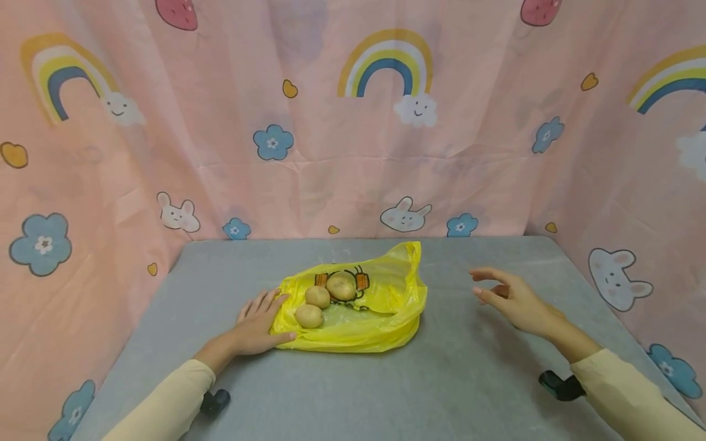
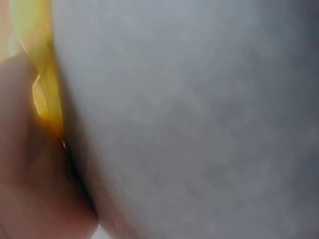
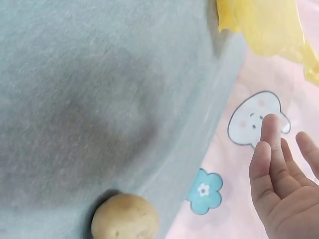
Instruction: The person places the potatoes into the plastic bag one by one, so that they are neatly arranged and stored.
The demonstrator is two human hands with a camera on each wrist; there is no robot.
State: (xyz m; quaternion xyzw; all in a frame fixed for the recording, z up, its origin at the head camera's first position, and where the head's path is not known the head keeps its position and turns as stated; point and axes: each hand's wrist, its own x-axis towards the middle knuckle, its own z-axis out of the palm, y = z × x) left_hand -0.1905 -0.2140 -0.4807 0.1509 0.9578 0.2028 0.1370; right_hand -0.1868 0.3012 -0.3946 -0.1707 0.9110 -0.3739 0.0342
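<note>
Left hand (image 1: pixel 258 326), fingers spread, rests on bag (image 1: pixel 364 335) edge; three potatoes (image 1: pixel 317 297) just right of it, in or on bag, can't tell. Right hand (image 1: pixel 515 303) loosely curved, holds nothing. Steadying probably wants light, flat left fingers. Right wrist view shows another potato (image 3: pixel 124 219) near right hand; head view doesn't.

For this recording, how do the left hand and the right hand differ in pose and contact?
The left hand touches the left end of the yellow bag; the right hand is apart from the bag, off to its right, and holds nothing. The left hand lies with its fingers outstretched, while the right hand's fingers are partly bent. Both hands are bare and come out of pale sleeves.
</note>
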